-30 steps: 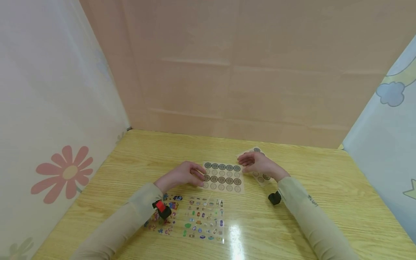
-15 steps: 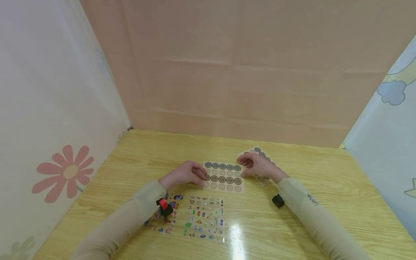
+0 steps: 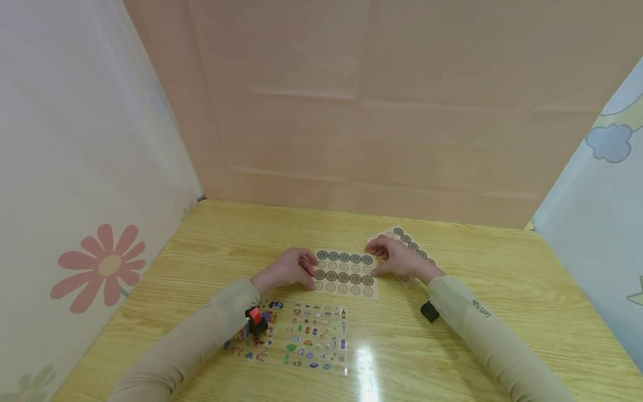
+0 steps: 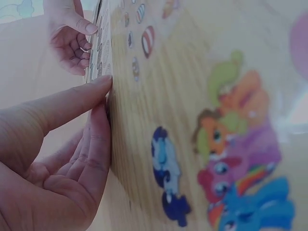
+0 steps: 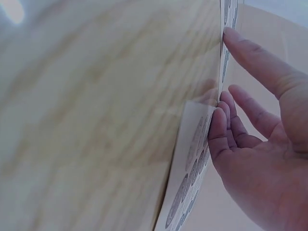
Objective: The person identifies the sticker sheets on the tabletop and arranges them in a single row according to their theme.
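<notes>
A pale sheet with rows of round printed emblems (image 3: 344,274) lies flat on the table between the hands. At its left edge is my left hand (image 3: 288,269), thumb and fingertips right against the border. My right hand (image 3: 397,258) rests at the opposite edge; in the right wrist view its thumb (image 5: 248,50) meets the sheet's side while the fingers bend loosely lower down. Partly beneath the right hand, a second sheet of round emblems (image 3: 413,246) sits at a slant.
Nearer the person are a clear sticker sheet with small food and drink pictures (image 3: 308,354) and one with colourful cartoon ponies (image 4: 240,144), partly covered by the left sleeve. A brown-pink backdrop (image 3: 351,139) stands behind the wooden table (image 3: 467,257), with patterned curtains on both sides.
Both hands have shifted only slightly at the sheet's edges; the right hand has come a little lower toward its edge. The sheets stay almost where they were.
</notes>
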A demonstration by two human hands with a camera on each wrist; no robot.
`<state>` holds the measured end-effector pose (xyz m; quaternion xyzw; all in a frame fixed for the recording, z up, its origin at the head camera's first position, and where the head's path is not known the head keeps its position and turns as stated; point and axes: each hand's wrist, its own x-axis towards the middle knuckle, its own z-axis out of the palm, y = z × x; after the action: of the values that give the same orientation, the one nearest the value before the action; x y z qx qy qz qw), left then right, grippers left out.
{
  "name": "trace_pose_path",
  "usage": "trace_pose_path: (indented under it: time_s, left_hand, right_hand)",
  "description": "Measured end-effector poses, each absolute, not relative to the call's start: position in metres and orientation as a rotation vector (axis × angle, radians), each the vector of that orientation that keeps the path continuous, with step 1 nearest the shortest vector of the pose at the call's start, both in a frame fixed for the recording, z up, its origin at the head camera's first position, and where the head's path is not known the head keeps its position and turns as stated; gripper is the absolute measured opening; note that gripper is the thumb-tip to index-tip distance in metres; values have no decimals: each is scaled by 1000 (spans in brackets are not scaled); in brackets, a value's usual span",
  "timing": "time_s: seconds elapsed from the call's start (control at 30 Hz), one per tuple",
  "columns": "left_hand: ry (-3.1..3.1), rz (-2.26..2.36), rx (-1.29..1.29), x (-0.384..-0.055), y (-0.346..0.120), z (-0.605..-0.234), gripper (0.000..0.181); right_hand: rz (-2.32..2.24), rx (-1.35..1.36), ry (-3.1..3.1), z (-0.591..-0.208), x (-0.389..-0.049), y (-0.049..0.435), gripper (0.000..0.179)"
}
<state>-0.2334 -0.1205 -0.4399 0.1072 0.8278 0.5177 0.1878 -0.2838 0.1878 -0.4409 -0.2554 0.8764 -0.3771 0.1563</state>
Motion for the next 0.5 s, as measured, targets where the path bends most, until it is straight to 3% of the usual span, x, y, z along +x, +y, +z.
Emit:
trace_pose_path:
  time_s: [0.23,0.5]
  left_hand:
    - [2378,1436,269,-234,-120,-441,92]
    - [2428,1399,249,-237,-118,-445,91]
  right_hand:
    - [-1071,-741,2512,-441,-283,188,57]
    - [-1060,-751,2524,-438,-279,186,56]
